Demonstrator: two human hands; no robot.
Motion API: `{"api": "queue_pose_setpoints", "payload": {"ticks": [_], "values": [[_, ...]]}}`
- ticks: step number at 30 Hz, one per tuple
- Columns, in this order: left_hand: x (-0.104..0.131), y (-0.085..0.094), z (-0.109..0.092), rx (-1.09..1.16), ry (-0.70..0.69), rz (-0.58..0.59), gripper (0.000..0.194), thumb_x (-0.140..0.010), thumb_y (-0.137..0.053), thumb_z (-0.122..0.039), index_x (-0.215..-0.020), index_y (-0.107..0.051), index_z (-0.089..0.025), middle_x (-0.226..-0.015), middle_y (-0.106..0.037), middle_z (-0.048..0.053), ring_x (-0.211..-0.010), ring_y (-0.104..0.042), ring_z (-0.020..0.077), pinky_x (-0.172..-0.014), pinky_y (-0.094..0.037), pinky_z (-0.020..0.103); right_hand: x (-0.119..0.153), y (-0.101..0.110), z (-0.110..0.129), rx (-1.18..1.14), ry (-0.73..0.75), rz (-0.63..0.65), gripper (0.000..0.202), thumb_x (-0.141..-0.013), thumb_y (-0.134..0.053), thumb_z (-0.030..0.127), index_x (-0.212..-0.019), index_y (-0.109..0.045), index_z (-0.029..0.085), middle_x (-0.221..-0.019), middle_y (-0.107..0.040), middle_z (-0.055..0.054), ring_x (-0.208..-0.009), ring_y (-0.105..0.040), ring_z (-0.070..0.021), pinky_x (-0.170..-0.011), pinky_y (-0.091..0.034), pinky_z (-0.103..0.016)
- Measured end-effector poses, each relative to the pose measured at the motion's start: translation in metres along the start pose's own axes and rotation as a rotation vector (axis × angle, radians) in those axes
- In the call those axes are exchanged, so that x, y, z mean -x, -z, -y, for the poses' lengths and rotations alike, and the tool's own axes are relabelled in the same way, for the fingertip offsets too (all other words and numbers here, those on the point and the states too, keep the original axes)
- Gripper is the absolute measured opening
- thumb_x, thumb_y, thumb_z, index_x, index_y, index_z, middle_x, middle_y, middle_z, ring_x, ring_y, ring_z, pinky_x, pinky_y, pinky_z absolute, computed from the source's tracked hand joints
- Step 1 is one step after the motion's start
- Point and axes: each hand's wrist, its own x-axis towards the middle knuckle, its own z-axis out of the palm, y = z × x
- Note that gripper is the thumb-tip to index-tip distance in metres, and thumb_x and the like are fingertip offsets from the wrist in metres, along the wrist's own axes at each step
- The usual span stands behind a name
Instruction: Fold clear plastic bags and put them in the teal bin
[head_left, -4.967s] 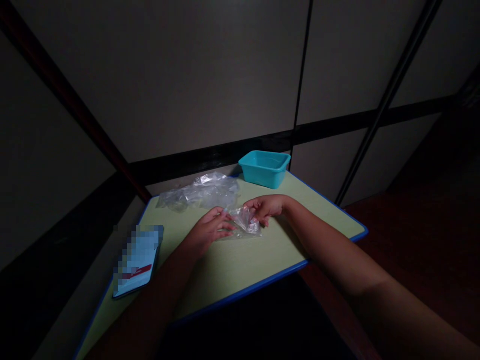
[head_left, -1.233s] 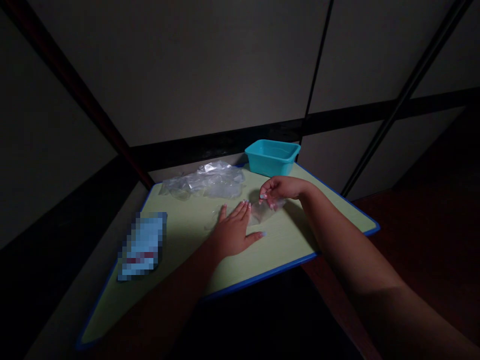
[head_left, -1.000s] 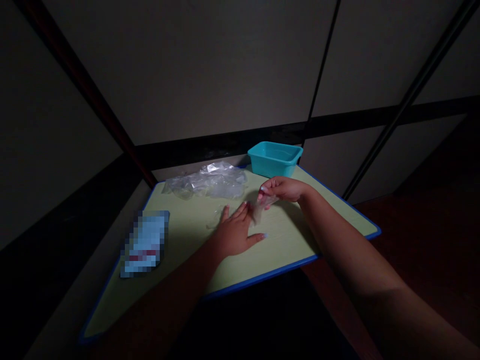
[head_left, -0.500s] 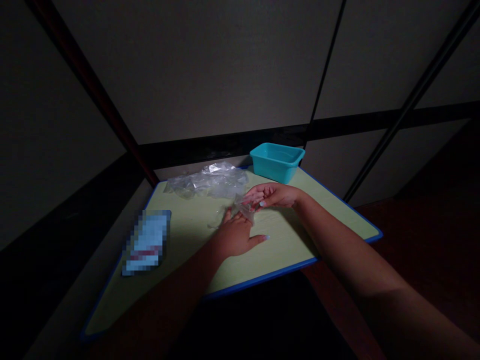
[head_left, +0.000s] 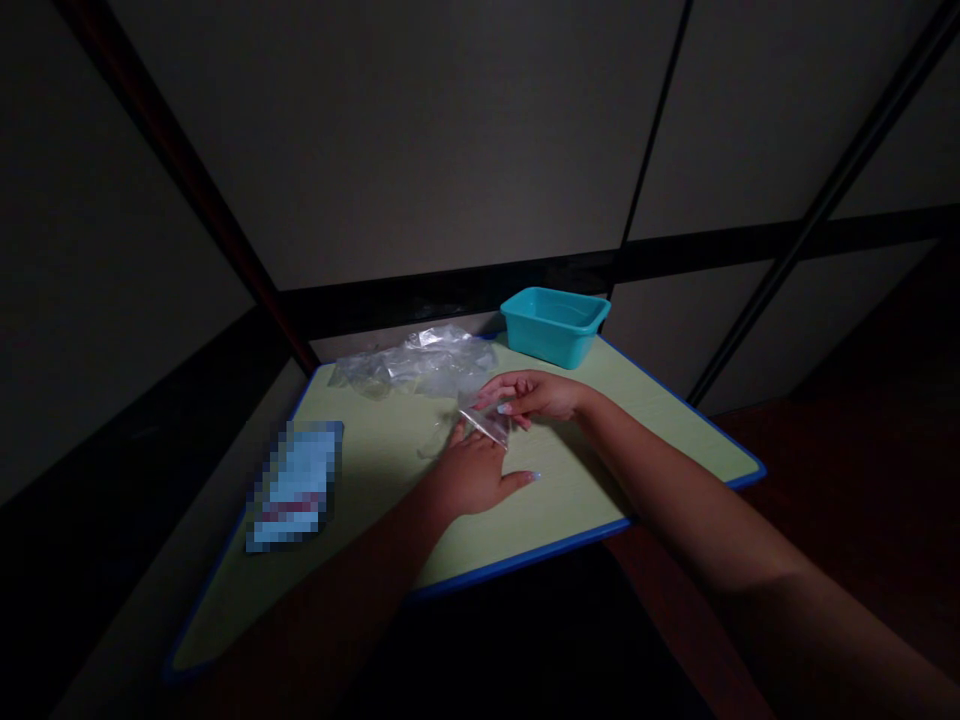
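Dim light is falling across beige panels with dark strips (head_left: 450,150), and a pale yellow-green table with blue edging (head_left: 570,490) is standing against them. At its middle, the left hand (head_left: 469,480) is lying palm down, unclenched, fingers spread and gripping nothing; its weight is probably keeping a small piece of clear, thin plastic film (head_left: 489,425) from sliding. A creased flap of that film is lying over its fingertips. Just beyond, the right hand (head_left: 546,394) is curling above the table, thumb and fingers touching the flap, seemingly so the edge stays raised; whether they are pinching it, I cannot tell. Farther back, a crumpled heap of clear plastic sheeting (head_left: 412,362) is resting near the panels, leaving working room in front. Right of it, a turquoise rectangular plastic tub (head_left: 555,340) is sitting upright, perhaps within easy reach. At the left edge, a blurred light-blue flat object (head_left: 296,480) is lying apart from both hands.
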Motion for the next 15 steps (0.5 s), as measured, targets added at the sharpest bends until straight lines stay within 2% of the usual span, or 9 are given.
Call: {"api": "queue_pose_setpoints", "payload": {"ticks": [6, 9, 11, 13, 15], "values": [[0.000, 0.003, -0.002, -0.044, -0.012, -0.026, 0.069, -0.086, -0.023, -0.063, -0.124, -0.047, -0.011, -0.129, -0.051, 0.017, -0.126, -0.037, 0.0293, -0.106, -0.017, 0.047, -0.004, -0.007, 0.000, 0.000, -0.025, -0.013, 0.042, -0.071, -0.069, 0.024, -0.109, -0.055, 0.014, -0.111, -0.062, -0.008, -0.042, -0.043, 0.0006, -0.038, -0.031, -0.015], [0.000, 0.003, -0.003, -0.054, 0.013, -0.015, 0.069, -0.086, -0.023, -0.064, -0.120, -0.051, -0.011, -0.126, -0.053, 0.017, -0.123, -0.041, 0.0303, -0.104, -0.020, 0.046, -0.007, -0.011, -0.003, 0.006, -0.031, -0.023, 0.041, -0.073, -0.067, 0.026, -0.109, -0.055, 0.013, -0.098, -0.066, -0.006, -0.041, -0.041, 0.0002, -0.039, -0.031, -0.015], [0.000, 0.003, -0.003, -0.047, 0.027, 0.000, 0.070, -0.085, -0.023, -0.065, -0.120, -0.051, -0.011, -0.125, -0.054, 0.017, -0.121, -0.042, 0.0308, -0.102, -0.023, 0.046, -0.009, -0.012, -0.005, -0.007, -0.034, -0.030, 0.046, -0.072, -0.068, 0.026, -0.113, -0.051, 0.014, -0.098, -0.066, -0.006, -0.041, -0.041, 0.0002, -0.040, -0.032, -0.015], [0.000, 0.003, -0.003, -0.037, 0.025, 0.000, 0.070, -0.085, -0.023, -0.065, -0.123, -0.049, -0.011, -0.127, -0.052, 0.017, -0.122, -0.042, 0.0303, -0.101, -0.024, 0.046, -0.011, -0.012, -0.006, -0.026, -0.031, -0.063, 0.053, -0.071, -0.069, 0.025, -0.118, -0.046, 0.017, -0.100, -0.066, -0.005, -0.040, -0.040, 0.0004, -0.040, -0.034, -0.015], [0.000, 0.003, -0.003, -0.032, 0.028, -0.001, 0.070, -0.085, -0.023, -0.065, -0.124, -0.048, -0.011, -0.127, -0.052, 0.017, -0.121, -0.043, 0.0298, -0.101, -0.025, 0.045, -0.010, -0.010, -0.005, -0.022, -0.019, -0.136, 0.057, -0.071, -0.069, 0.024, -0.121, -0.043, 0.018, -0.093, -0.067, -0.003, -0.039, -0.040, -0.0001, -0.039, -0.035, -0.015]]}}
